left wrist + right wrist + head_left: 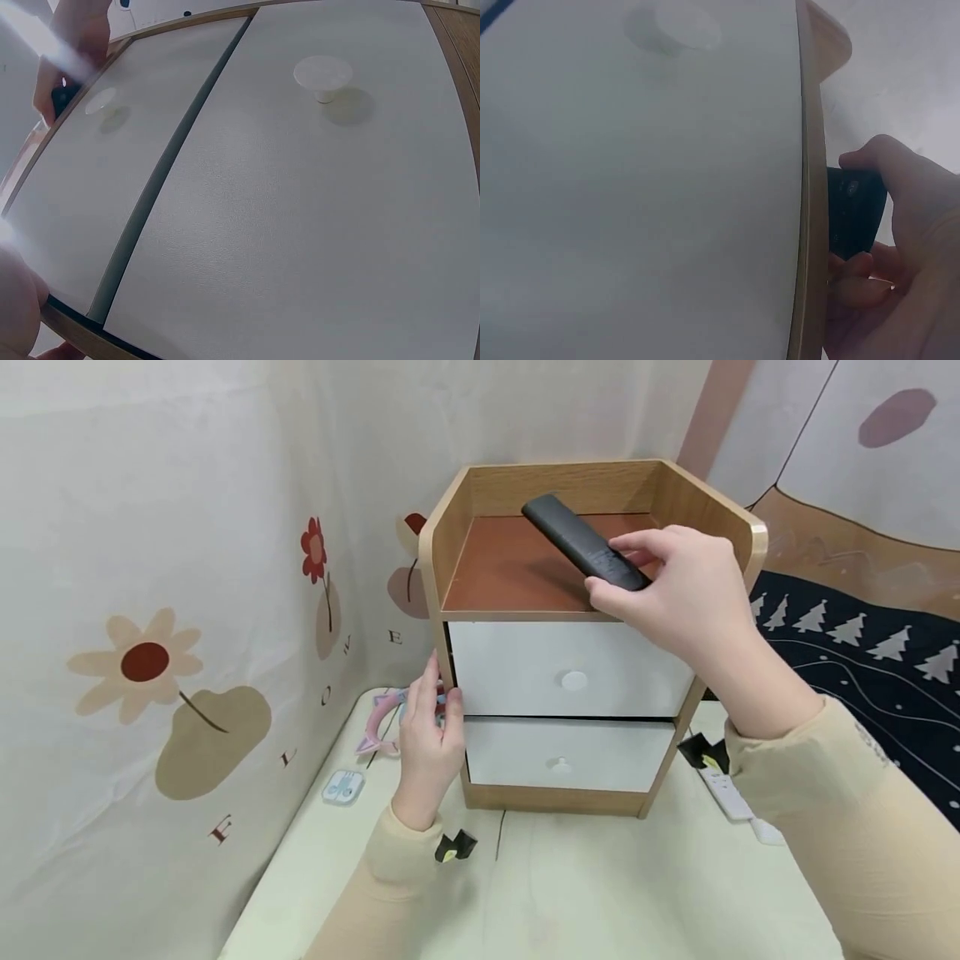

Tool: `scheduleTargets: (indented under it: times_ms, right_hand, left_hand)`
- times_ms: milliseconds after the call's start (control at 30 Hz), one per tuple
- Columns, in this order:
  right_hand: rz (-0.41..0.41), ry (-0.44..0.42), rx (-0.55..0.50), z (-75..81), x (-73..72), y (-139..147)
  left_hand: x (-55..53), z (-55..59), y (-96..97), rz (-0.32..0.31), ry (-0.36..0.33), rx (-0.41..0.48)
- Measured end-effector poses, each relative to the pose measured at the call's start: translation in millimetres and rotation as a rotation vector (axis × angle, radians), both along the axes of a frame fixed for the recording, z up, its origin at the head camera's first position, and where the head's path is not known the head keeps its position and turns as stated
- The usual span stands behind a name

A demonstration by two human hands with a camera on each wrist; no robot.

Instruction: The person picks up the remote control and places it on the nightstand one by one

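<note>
Right hand (682, 589) pinched the remote (570, 537) over the cabinet (562, 798); left hand (431, 747), straight-fingered, touched cabinet's left side. Tilted remote probably needed firm pinch, cabinet braced.

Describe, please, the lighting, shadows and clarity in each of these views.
Head view: evenly lit and fairly sharp, a soft shadow on the brown shelf beneath the remote; left wrist view: a bright glare streak at upper left, the lower knob casting a soft shadow; right wrist view: hazy and low in contrast, the white drawer front looking washed out.
</note>
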State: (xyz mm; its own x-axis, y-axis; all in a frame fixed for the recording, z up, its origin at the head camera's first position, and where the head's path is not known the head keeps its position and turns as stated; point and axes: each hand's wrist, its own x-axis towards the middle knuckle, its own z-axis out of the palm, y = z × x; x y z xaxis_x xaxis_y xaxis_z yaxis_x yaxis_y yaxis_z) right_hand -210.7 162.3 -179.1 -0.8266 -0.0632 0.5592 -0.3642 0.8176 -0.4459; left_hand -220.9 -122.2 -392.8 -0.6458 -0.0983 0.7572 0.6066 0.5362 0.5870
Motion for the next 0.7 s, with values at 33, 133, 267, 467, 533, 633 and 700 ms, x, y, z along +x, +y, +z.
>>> scheduleTargets:
  times_ms: [33, 133, 267, 467, 533, 633, 700]
  right_hand:
    - [0.007, -0.031, 0.004, 3.6, -3.5, -2.7]
    - [0.020, -0.117, 0.005, 12.5, -14.8, -10.4]
    - [0.015, -0.217, 0.013, 19.7, -27.7, -19.7]
    - [-0.014, -0.300, 0.067, 25.6, -44.4, -37.3]
    - [-0.015, -0.320, 0.089, 26.3, -49.8, -43.6]
    - [-0.017, -0.344, 0.119, 26.0, -56.9, -51.4]
    - [-0.018, -0.358, 0.132, 25.8, -61.2, -56.3]
  left_hand:
    - [0.5, 0.3, -0.3, 0.003, -0.001, -0.003]
    - [1.3, 1.0, -0.5, 0.009, -0.009, -0.008]
    - [1.0, 1.6, 0.8, 0.008, -0.013, -0.010]
    - [-1.2, 1.0, 1.3, 0.006, -0.004, -0.012]
    - [-1.7, -0.7, 0.9, 0.008, -0.008, -0.012]
    - [-1.0, -3.8, 0.4, 0.010, -0.021, -0.020]
    - [-0.3, -5.3, -0.3, 0.013, -0.027, -0.024]
